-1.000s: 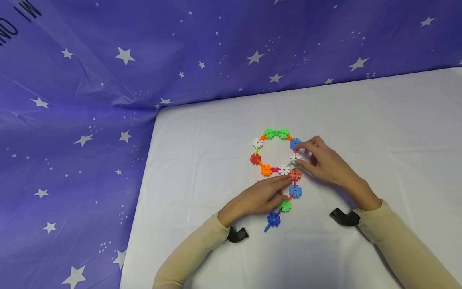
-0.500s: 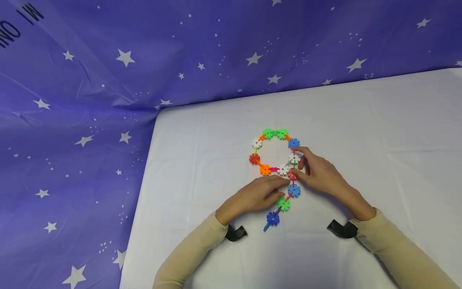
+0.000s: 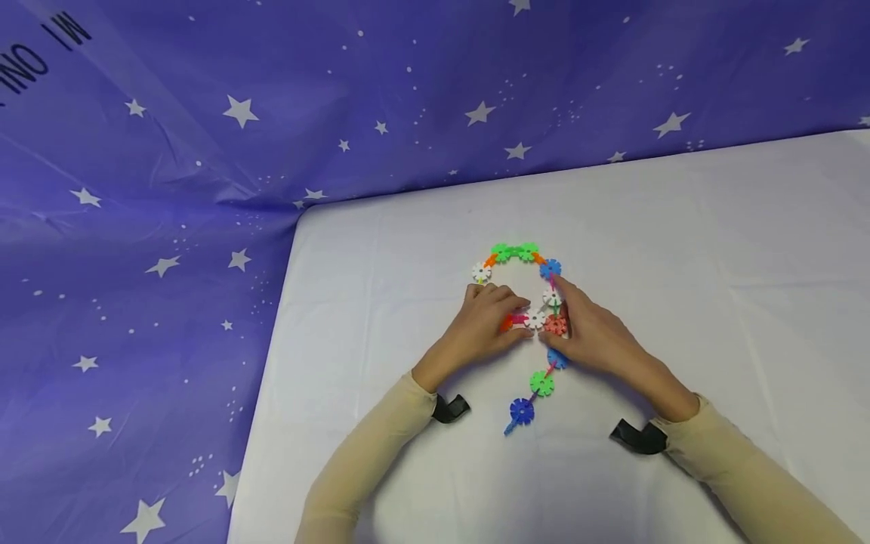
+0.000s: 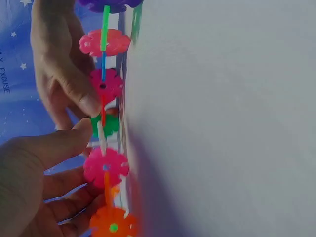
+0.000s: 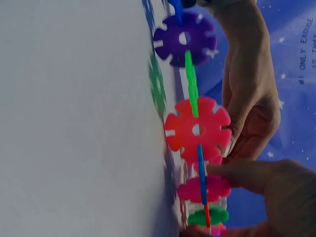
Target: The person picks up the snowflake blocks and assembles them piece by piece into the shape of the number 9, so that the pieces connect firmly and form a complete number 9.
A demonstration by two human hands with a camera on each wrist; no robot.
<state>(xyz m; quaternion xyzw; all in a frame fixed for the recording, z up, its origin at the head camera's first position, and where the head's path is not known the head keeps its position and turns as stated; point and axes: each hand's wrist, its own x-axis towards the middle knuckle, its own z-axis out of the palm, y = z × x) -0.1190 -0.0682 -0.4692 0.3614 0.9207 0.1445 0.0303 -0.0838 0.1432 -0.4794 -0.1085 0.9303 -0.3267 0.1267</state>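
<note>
Plastic snowflake discs, slotted together, form a chain on the table, a loop with a tail running toward the person. My left hand (image 3: 479, 325) grips the loop's lower side, thumb and index finger at the edges of a white disc (image 3: 535, 318); it covers the loop's left side. Opposite, my right hand (image 3: 598, 332) holds the chain where loop and tail meet, its thumb by a coral-red disc (image 3: 555, 325) and its index finger near a blue disc (image 3: 550, 268). Below hang a green disc (image 3: 541, 383) and a dark blue disc (image 3: 522, 411). Both wrist views show the chain edge-on between the hands.
A white cloth covers the table (image 3: 748, 264). Behind and to the left hangs a purple-blue curtain (image 3: 408, 91) with white stars. Black straps (image 3: 639, 437) stick out at both sleeve cuffs.
My left hand has lifted off the tail and moved up to the loop's lower side, now gripping by the white disc. My right thumb has shifted lower, beside the coral-red disc.
</note>
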